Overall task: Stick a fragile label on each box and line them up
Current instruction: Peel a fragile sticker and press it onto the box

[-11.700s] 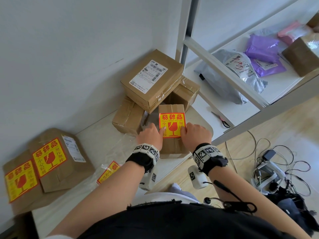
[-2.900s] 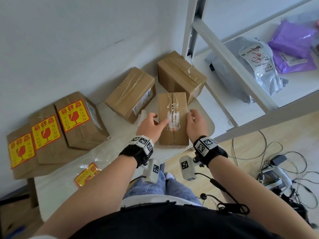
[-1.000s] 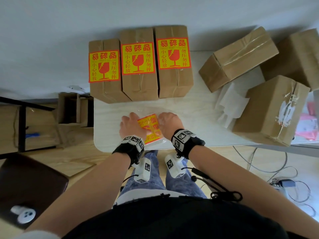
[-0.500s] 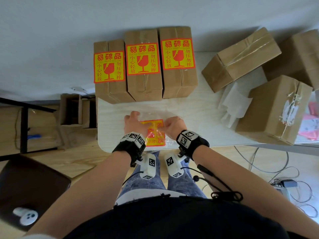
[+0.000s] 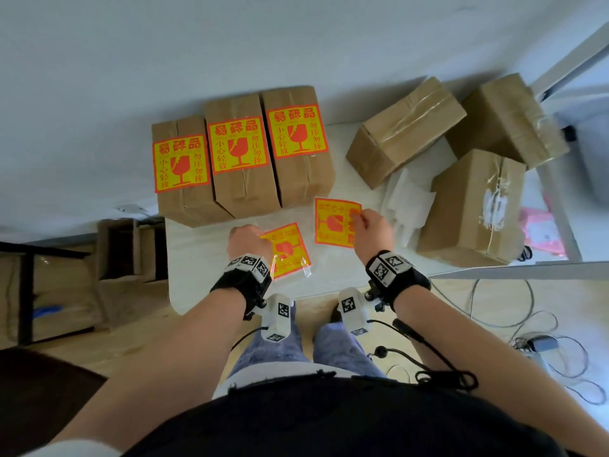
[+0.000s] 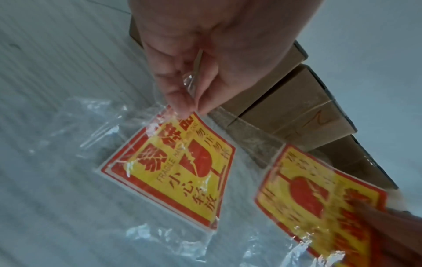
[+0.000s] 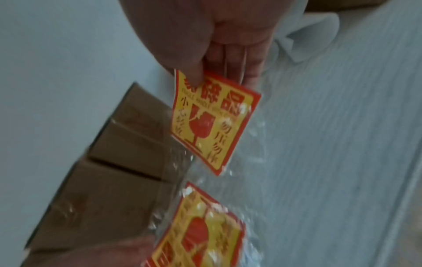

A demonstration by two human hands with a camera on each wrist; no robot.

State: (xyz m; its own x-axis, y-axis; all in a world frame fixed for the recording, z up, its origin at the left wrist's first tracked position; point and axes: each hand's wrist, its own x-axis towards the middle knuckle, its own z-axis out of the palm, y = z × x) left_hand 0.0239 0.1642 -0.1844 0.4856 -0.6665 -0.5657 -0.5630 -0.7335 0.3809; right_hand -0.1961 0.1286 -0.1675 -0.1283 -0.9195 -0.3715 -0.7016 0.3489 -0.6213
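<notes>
Our right hand (image 5: 370, 234) pinches a fresh fragile label (image 5: 334, 222) by its edge, lifted free of the worktop (image 5: 197, 252), while our left hand (image 5: 245, 242) pinches the clear plastic bag (image 6: 75, 144) holding the remaining labels (image 5: 286, 250), probably to steady it. Three labelled boxes (image 5: 240, 159) stand lined up against the wall; three unlabelled boxes (image 5: 471, 206) wait at right, apart.

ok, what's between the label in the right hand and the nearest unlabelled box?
Head view: white backing paper lies on the table between the label pinched by the right hand and the unlabelled box.
</notes>
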